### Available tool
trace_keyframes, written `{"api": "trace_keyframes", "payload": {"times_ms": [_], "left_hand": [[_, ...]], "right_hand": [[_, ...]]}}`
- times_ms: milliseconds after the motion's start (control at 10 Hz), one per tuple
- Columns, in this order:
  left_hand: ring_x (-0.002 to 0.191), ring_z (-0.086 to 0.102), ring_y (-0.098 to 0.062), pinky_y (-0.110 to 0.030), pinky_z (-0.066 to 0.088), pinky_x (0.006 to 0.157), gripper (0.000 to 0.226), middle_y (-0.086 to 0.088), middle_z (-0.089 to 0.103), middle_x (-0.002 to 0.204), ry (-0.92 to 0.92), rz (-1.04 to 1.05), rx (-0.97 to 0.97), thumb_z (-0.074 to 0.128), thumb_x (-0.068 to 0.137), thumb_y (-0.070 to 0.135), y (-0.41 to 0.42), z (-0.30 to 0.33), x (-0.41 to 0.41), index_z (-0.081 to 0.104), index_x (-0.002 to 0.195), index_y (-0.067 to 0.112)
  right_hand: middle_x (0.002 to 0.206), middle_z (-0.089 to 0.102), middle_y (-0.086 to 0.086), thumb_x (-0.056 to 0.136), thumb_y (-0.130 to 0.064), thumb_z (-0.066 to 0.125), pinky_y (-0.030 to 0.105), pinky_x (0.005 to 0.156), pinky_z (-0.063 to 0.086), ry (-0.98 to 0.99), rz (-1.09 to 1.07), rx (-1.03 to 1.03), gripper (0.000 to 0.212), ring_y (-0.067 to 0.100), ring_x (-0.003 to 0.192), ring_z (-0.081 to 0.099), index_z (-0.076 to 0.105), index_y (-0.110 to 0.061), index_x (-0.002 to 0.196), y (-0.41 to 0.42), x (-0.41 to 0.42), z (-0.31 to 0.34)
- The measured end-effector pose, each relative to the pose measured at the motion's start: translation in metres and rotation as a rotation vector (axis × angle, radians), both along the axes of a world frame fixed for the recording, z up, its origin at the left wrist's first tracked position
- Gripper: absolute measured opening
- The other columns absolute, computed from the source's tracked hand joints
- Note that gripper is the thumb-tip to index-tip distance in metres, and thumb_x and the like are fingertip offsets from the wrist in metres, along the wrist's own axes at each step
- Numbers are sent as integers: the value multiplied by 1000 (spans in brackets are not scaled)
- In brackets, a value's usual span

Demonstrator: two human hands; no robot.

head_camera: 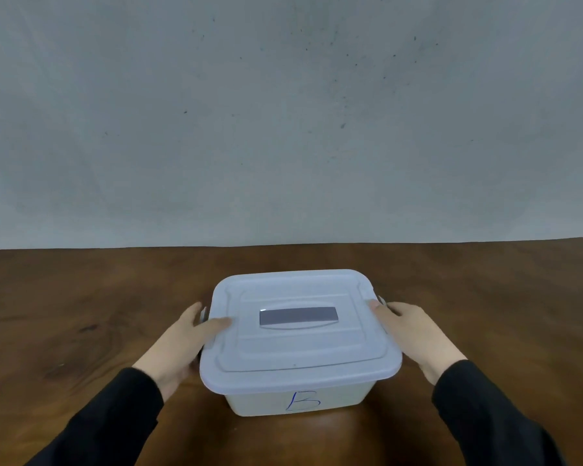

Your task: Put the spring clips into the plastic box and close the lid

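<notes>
A white plastic box (297, 403) with a blue letter B on its front wall stands on the table near me. Its pale lid (300, 348) lies flat on top, with a grey handle (298, 316) in the middle. My left hand (179, 341) grips the box's left side, thumb resting on the lid edge beside the left latch. My right hand (414, 327) grips the right side, thumb on the lid edge by the right latch. No spring clips are visible; the box's inside is hidden by the lid.
The brown wooden table (81, 314) stretches to both sides and ends at a grey wall (283, 112) behind the box. Black sleeves cover both forearms.
</notes>
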State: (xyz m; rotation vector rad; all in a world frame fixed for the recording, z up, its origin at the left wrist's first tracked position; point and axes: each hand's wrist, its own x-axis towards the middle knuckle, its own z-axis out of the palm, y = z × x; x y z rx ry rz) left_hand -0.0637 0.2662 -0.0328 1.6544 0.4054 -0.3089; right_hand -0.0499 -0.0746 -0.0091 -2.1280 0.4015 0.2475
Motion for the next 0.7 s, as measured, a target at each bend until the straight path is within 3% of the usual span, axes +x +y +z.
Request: {"api": "trace_keyframes", "payload": {"times_ms": [100, 200, 300, 400, 500, 600, 700], "left_hand": [[105, 76, -32, -56, 57, 94, 47, -6, 78, 117, -6, -54, -106, 75, 90, 37, -4, -3, -10, 63, 132, 21], [100, 77, -24, -49, 61, 88, 32, 0, 79, 115, -145, -45, 77, 66, 96, 38, -12, -2, -10, 64, 127, 28], [95, 71, -13, -34, 62, 77, 49, 3, 70, 123, -192, -31, 288, 58, 100, 39, -20, 0, -7, 46, 146, 27], [78, 61, -7, -15, 48, 56, 69, 9, 61, 101, -160, -56, 459, 44, 107, 31, -28, 1, -6, 8, 165, 21], [72, 61, -11, -16, 45, 52, 69, 1, 63, 94, -161, -84, 554, 39, 109, 27, -33, 3, -5, 0, 164, 17], [72, 52, -2, -14, 43, 58, 67, -1, 63, 116, -195, -110, 567, 39, 109, 24, -35, 7, -7, 2, 164, 14], [79, 54, 1, -15, 45, 69, 69, 6, 60, 116, -199, -58, 533, 39, 109, 30, -33, 14, -7, 2, 165, 15]], "right_hand": [[105, 76, -8, 93, -51, 62, 33, 78, 62, -43, 67, 133, 36, 14, 94, 73, 63, -28, 121, -2, -14, -5], [110, 72, -16, 94, -41, 64, 26, 74, 61, -149, 80, 141, 40, 8, 98, 70, 56, -34, 133, 2, -20, -10], [109, 63, -22, 100, -33, 57, 21, 71, 56, -230, 63, 32, 47, 4, 95, 64, 44, -36, 145, 8, -20, -13], [110, 61, -15, 102, -33, 53, 22, 71, 57, -230, 70, -110, 56, 6, 92, 62, 33, -34, 155, 10, -19, -13], [112, 59, -10, 103, -33, 51, 17, 65, 52, -203, 95, -186, 60, 8, 93, 62, 27, -31, 158, 10, -17, -11], [112, 59, -9, 103, -33, 51, 22, 70, 57, -205, 100, -204, 60, 10, 94, 63, 27, -31, 158, 12, -18, -10], [125, 62, -7, 102, -35, 52, 33, 84, 60, -220, 80, -138, 61, 15, 105, 65, 27, -32, 158, 11, -17, -12]]}}
